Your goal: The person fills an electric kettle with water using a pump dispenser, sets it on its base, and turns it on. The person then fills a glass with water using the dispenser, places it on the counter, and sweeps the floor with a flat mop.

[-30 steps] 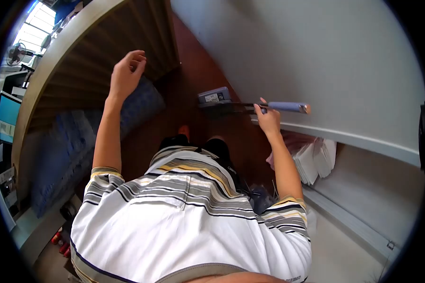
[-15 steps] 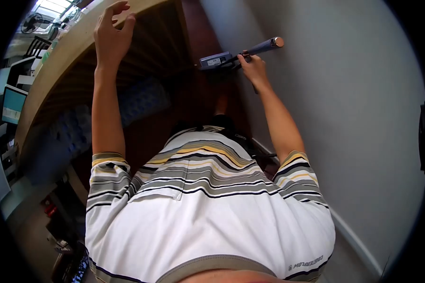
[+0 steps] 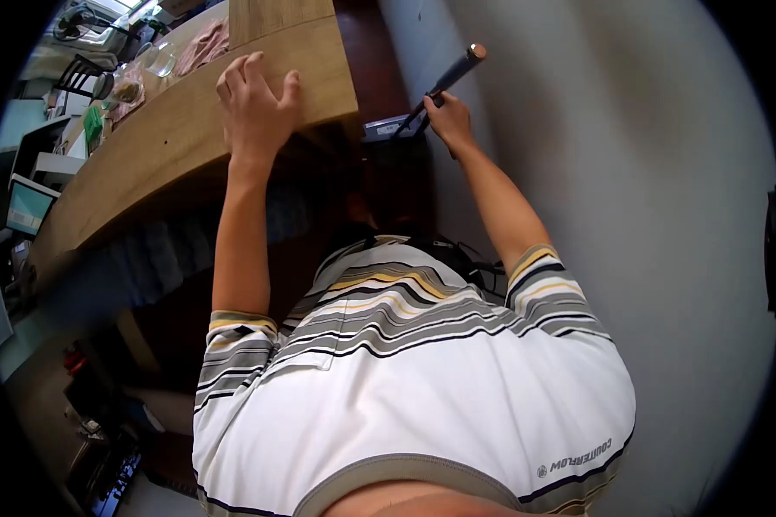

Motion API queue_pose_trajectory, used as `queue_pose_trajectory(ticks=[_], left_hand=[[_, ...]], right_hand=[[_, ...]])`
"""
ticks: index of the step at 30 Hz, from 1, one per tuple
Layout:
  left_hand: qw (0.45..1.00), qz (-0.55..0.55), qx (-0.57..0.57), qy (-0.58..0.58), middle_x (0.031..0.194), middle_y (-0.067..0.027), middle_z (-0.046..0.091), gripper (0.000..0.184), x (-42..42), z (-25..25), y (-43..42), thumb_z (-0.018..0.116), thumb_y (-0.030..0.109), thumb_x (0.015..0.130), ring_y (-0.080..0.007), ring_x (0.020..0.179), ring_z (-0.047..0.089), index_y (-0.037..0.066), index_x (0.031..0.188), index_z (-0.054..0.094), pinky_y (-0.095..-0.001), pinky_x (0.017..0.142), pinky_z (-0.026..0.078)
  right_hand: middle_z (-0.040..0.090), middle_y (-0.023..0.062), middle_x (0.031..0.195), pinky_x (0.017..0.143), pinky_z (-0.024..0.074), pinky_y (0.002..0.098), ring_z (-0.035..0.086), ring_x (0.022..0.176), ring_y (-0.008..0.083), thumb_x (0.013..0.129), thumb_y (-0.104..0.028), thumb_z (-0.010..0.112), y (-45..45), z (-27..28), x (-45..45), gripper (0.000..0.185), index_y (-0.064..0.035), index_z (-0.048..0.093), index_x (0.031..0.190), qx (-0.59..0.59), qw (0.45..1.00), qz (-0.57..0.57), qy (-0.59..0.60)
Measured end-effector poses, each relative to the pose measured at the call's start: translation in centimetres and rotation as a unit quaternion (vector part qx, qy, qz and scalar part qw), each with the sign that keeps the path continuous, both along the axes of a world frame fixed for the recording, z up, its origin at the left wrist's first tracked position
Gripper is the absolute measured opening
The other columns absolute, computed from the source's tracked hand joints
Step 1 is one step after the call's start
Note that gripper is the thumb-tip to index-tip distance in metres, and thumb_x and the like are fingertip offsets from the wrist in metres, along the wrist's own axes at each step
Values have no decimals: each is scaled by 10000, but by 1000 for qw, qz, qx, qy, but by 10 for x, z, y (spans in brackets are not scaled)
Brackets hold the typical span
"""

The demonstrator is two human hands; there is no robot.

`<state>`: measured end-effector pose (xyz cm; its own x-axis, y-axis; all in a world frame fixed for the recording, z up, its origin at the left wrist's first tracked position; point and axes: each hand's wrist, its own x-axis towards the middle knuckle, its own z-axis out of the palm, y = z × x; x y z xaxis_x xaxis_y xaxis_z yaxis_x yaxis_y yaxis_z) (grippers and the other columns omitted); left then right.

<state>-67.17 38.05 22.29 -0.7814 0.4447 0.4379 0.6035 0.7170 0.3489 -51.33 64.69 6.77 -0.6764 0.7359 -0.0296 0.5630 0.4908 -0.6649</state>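
Observation:
My right hand (image 3: pixel 451 123) is wrapped around a blue-grey long-handled tool (image 3: pixel 455 71), close to the wall. The handle slants up to a round copper-coloured end. Lower down, a flat blue-grey head with a pale label (image 3: pixel 386 128) shows beside the table corner, partly hidden behind the handle. I cannot make out the exact kind of tool. My left hand (image 3: pixel 259 112) is over the edge of the wooden table (image 3: pixel 190 133), fingers spread and slightly bent, thumb apart, holding nothing. Whether its fingertips touch the wood is unclear.
A grey wall (image 3: pixel 595 172) runs along my right. On the table stand a clear glass vessel (image 3: pixel 158 60), a jar (image 3: pixel 128 89) and a pink cloth (image 3: pixel 203 47). Blue padded material (image 3: pixel 159 254) lies beneath the table. A chair (image 3: pixel 79 73) is at the far left.
The table has come further into view. My left hand has shifted right and down, over its edge. The tool in my right hand has moved left and its handle stands steeper.

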Motion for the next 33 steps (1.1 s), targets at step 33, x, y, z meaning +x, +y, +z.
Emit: queue_pose_trajectory(ticks=[33], left_hand=[[939, 307, -36, -150, 1552, -134, 261, 813, 13, 37, 33, 677, 406, 837, -352, 1453, 191, 59, 1476, 315, -463, 1172, 236]], right_hand=[[722, 146, 797, 812, 548, 398, 724, 825, 272, 859, -303, 518, 234, -23, -436, 351, -17, 665, 1001, 36, 966, 187, -172]])
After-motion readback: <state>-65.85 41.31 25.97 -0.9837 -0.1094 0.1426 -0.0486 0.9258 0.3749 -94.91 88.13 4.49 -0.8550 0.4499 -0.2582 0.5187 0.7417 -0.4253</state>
